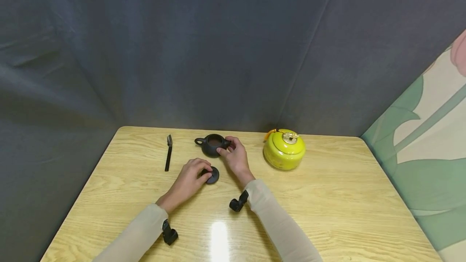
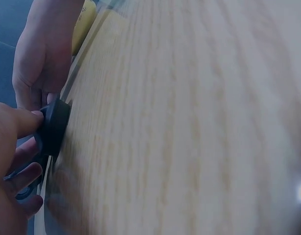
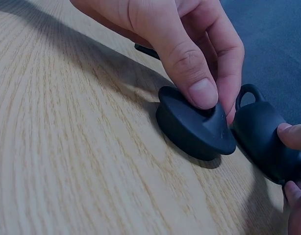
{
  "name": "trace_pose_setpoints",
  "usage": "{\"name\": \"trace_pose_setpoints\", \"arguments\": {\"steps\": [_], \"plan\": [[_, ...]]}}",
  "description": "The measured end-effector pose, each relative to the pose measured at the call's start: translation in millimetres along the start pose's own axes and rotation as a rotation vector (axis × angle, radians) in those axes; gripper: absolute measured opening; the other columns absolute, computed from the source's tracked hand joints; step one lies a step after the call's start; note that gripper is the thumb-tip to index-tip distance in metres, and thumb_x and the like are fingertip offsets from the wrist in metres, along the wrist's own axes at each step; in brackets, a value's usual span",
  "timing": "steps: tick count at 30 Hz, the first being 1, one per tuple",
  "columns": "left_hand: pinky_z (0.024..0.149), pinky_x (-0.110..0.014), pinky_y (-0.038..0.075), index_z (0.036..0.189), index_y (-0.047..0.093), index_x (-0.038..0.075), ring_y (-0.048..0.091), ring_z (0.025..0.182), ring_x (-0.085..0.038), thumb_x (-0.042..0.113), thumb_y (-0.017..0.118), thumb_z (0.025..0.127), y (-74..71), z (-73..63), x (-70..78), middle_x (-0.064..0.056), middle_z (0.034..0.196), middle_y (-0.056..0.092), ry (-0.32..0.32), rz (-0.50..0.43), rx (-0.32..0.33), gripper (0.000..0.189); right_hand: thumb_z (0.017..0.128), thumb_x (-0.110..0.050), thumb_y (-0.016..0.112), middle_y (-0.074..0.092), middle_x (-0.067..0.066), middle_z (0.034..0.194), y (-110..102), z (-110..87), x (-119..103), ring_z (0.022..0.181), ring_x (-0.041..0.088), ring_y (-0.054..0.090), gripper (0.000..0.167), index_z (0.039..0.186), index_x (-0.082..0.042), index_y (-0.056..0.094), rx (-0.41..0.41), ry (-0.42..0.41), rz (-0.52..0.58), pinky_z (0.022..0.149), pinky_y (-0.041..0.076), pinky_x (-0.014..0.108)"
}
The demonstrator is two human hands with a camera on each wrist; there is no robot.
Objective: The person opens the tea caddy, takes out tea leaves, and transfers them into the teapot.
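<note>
My left hand (image 1: 190,176) pinches the knob of a round black teapot lid (image 3: 192,122) between thumb and fingers. The lid sits at the table surface, or barely above it; I cannot tell which. Just beyond it stands a small black teapot (image 1: 210,148), uncovered, with its loop handle to the left and a brownish inside showing. My right hand (image 1: 236,157) holds the teapot at its spout side, thumb on the near wall and fingers about the spout. In the left wrist view the lid (image 2: 55,128) appears edge-on and hides most of the teapot.
A shiny yellow-green lidded jar (image 1: 284,151) with a gold knob and orange tassel stands right of the teapot. To the left lies a thin utensil (image 1: 168,155) with a black handle and metal head. Dark cloth (image 1: 218,51) rises behind the wooden table (image 1: 346,197).
</note>
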State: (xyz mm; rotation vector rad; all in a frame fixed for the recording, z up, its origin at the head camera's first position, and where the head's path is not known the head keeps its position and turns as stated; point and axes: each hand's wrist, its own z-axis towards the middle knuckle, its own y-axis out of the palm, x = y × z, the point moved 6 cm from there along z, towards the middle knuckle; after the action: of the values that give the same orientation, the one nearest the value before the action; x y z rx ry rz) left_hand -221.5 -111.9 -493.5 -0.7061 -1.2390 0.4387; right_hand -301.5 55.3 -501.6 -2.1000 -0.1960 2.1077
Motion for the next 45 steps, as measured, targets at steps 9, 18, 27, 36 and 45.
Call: {"name": "trace_pose_setpoints", "arguments": {"steps": [9,18,27,36,45], "plan": [[0.11,-0.054,0.05,0.11,0.078,0.019,0.061,0.129,-0.028,0.02,0.077,0.099,-8.9,-3.8,4.1,0.0,0.132,0.07,-0.007,-0.053,0.043,0.01,0.096,-0.009,0.079,0.06,0.024,0.149,-3.7,-1.9,5.0,0.142,0.039,0.058,0.062,0.151,0.001,0.053,-0.012,-0.003,0.07,0.122,0.047,0.048],[0.109,-0.053,0.051,0.111,0.077,0.019,0.06,0.13,-0.027,0.021,0.076,0.101,-20.1,-8.7,21.8,-0.001,0.132,0.069,0.011,-0.098,0.073,0.011,0.095,-0.004,0.077,0.057,0.03,0.15,-21.4,-13.5,-0.2,0.144,0.044,0.056,0.064,0.151,0.01,0.048,-0.013,-0.003,0.156,0.123,0.047,0.047],[0.111,-0.054,0.052,0.112,0.077,0.017,0.06,0.132,-0.026,0.022,0.075,0.101,-25.2,-21.8,44.1,0.001,0.134,0.07,0.064,-0.143,0.112,0.012,0.098,-0.004,0.074,0.056,0.029,0.153,-48.7,-37.2,-5.8,0.146,0.042,0.055,0.061,0.152,0.009,0.048,-0.035,0.007,0.185,0.117,0.053,0.037],[0.107,-0.049,0.054,0.112,0.076,0.023,0.061,0.129,-0.019,0.021,0.076,0.101,-19.3,-33.2,64.4,0.006,0.132,0.07,0.129,-0.149,0.148,0.011,0.097,-0.002,0.075,0.054,0.03,0.155,-73.4,-64.8,-10.0,0.146,0.041,0.055,0.06,0.15,0.009,0.049,-0.06,-0.018,0.191,0.11,0.054,0.022],[0.106,-0.046,0.055,0.115,0.075,0.024,0.061,0.129,-0.017,0.022,0.078,0.099,-14.2,-39.2,81.6,0.007,0.132,0.07,0.186,-0.164,0.152,0.016,0.097,0.001,0.074,0.053,0.029,0.156,-106.0,-89.8,-10.8,0.148,0.04,0.054,0.059,0.15,0.008,0.049,-0.043,-0.024,0.198,0.113,0.05,0.021]]}}
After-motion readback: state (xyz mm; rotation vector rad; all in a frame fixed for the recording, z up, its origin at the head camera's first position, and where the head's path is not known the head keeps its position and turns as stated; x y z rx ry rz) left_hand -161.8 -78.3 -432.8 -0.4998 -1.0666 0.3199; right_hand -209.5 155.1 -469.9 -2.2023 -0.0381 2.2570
